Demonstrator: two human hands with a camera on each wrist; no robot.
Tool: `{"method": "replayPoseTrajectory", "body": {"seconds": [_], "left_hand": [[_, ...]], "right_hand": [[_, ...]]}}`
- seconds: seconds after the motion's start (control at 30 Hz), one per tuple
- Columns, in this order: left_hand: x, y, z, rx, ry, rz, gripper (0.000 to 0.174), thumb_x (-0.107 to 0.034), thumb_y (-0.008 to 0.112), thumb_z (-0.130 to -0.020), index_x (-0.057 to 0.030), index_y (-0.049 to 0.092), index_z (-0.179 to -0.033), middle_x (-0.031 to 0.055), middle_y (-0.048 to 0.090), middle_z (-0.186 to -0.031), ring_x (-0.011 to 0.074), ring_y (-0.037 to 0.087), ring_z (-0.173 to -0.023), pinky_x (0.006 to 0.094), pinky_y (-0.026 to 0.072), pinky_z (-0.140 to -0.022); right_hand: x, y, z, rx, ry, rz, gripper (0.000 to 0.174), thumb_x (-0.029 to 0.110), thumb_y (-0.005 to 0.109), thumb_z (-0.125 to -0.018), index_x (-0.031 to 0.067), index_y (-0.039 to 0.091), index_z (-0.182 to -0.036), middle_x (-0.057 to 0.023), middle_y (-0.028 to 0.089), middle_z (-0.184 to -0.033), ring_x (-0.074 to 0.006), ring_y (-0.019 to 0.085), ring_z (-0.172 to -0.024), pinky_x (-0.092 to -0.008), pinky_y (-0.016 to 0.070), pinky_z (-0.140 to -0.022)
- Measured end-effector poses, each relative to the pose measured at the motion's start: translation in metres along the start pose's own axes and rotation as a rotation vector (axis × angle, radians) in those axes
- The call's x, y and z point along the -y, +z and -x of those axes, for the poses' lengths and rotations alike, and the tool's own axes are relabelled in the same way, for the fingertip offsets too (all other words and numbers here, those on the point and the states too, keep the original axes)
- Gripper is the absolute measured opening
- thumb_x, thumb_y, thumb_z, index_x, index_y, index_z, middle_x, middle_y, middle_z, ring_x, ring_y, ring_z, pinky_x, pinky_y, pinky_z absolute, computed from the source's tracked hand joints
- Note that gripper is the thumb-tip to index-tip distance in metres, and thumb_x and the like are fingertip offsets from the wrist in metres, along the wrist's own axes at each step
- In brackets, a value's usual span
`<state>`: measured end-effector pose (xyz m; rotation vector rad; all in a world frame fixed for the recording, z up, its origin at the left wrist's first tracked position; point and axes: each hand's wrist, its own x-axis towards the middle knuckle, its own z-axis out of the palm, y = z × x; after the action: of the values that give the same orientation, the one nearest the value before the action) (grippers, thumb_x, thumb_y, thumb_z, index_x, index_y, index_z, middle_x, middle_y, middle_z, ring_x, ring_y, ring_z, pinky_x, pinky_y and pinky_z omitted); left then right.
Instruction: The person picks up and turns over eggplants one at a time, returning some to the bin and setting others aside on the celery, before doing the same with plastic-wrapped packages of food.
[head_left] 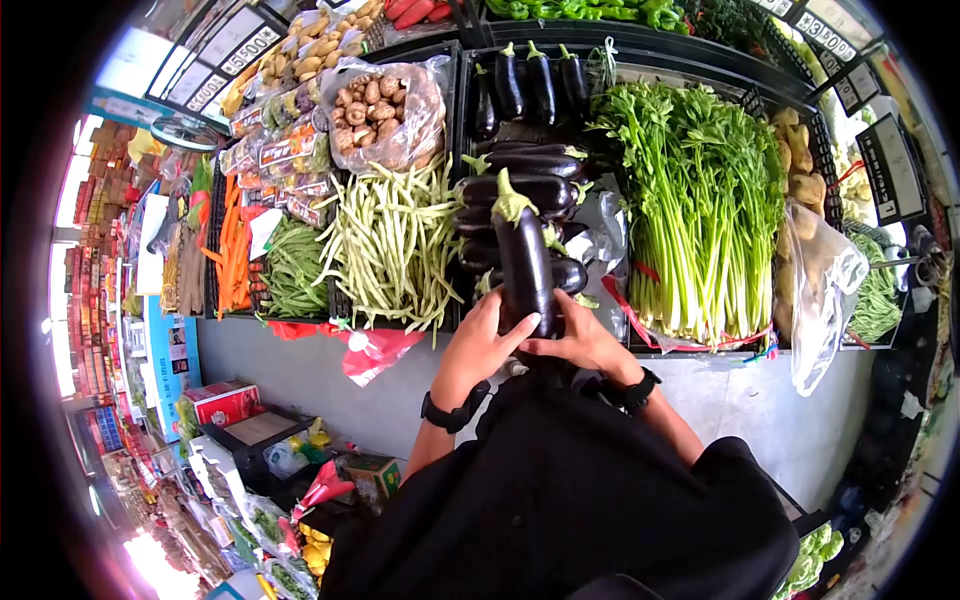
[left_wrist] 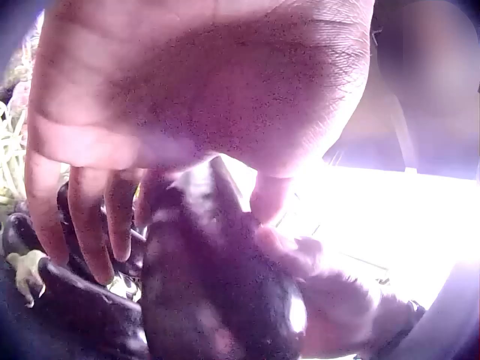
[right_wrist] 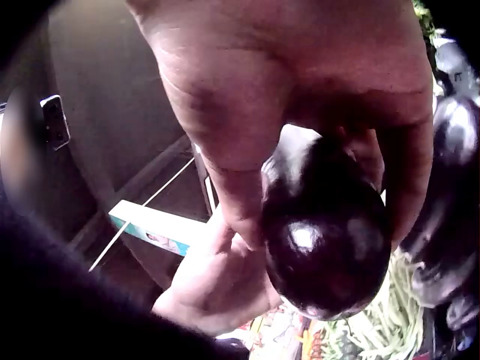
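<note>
One dark purple eggplant [head_left: 528, 262] is held between both hands in front of the body, its green stem end pointing away from me in the head view. My left hand [head_left: 485, 340] grips its lower left side, the thumb lying across the near end. From the other side my right hand [head_left: 583, 338] holds it, thumb towards the left thumb. In the right wrist view the glossy rounded end of the eggplant [right_wrist: 328, 240] shows between thumb and fingers. Several more eggplants [head_left: 515, 190] are piled in the crate right behind the held one.
Pale long beans [head_left: 395, 240] lie left of the eggplants, with a bag of mushrooms [head_left: 370, 112] behind. Bunched celery [head_left: 700, 220] stands to the right. A clear plastic bag [head_left: 825, 290] hangs over the front edge at far right. Boxes [head_left: 220, 403] stand on the lower left.
</note>
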<state>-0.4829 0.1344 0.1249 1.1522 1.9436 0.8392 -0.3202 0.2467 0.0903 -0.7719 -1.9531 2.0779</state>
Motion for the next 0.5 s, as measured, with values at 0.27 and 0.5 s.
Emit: {"method": "replayPoseTrajectory", "body": {"seconds": [0.27,0.5], "left_hand": [[-0.016,0.017,-0.074,0.032,0.034,-0.265,0.052,-0.03,0.068,-0.09,-0.0021,0.053,-0.132,0.0155,0.06,-0.126,0.032,0.062,-0.109,0.0389,0.0495,-0.094],[-0.001,0.033,-0.071,0.082,-0.064,-0.256,0.05,-0.03,0.068,-0.091,-0.0043,0.054,-0.132,0.0132,0.058,-0.128,0.0318,0.061,-0.111,0.0385,0.0491,-0.094]], "right_hand": [[-0.023,-0.103,-0.037,-0.289,0.239,0.001,0.074,0.038,0.084,-0.075,-0.0101,0.054,-0.122,-0.0184,0.069,-0.101,-0.0226,0.067,-0.09,-0.0334,0.0531,-0.082],[-0.09,-0.166,-0.094,-0.49,0.284,0.346,0.086,0.056,0.082,-0.07,-0.0127,0.056,-0.116,-0.0247,0.07,-0.091,-0.0294,0.071,-0.084,-0.0373,0.0555,-0.075]]}}
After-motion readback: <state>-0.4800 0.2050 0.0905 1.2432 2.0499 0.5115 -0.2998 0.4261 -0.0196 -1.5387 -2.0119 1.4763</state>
